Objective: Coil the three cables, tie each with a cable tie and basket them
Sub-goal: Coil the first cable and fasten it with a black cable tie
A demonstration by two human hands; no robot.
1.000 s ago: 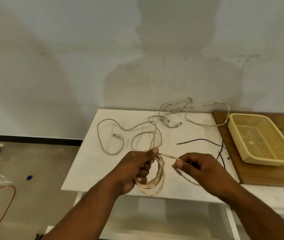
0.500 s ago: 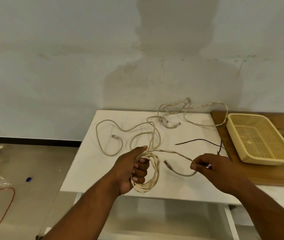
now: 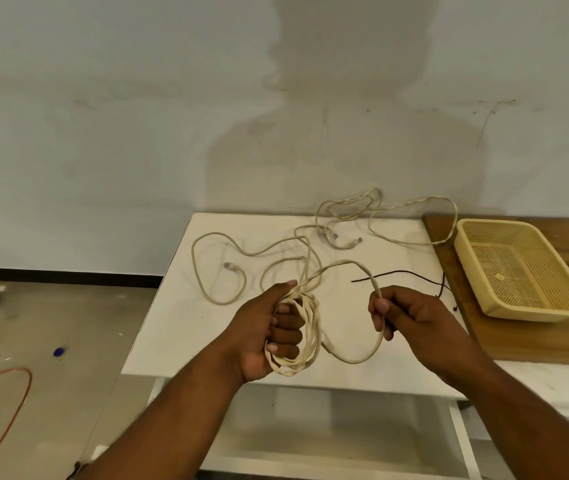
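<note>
Three cables: cream, round-jacketed cords with clear plugs at the ends. One is in the hands, and two lie loose on the white table (image 3: 179, 334) left of the basket (image 3: 532, 311).
Coiled cable (image 3: 312, 327): several loops bunched into an oval hank, well left of the basket and held above the table's near edge. Its tail arcs from the hank toward the basket, passes through the right hand, then droops in a U to a plug hanging just beside the hank.
Left hand (image 3: 265, 334): fingers curled through the hank with the thumb on top, gripping it.
Right hand (image 3: 411, 313): between the hank and the basket, fingers closed round the tail.
Second cable (image 3: 206, 282): the one farthest from the basket, sprawled in open loops, with one plug lying inside a loop.
Third cable (image 3: 411, 206): tangled by the wall, with one strand reaching the basket's far left corner and two plugs close together.
Black ties (image 3: 404, 272): two thin dark strands, as far as I can make out, just left of the basket.
One basket: pale yellow plastic mesh, rectangular, sitting on a wooden top (image 3: 535, 344).
</note>
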